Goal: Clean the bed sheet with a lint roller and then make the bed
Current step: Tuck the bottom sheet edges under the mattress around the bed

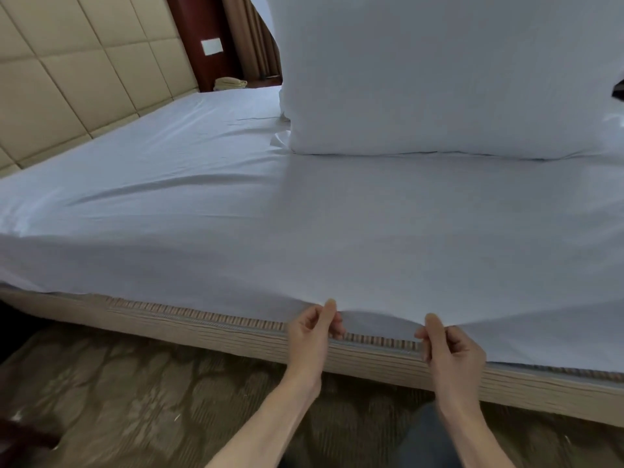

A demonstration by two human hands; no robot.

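Our left hand [312, 327] and right hand [445, 346] each pinch the white cotton bed sheet's [236, 214] edge above the beige striped mattress [202, 332].

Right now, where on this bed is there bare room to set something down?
The wide stretch of bed sheet between the padded headboard and the pillow is bare. A band in front of the pillow is free too. The near edge is crowded: left hand and right hand pinch it.
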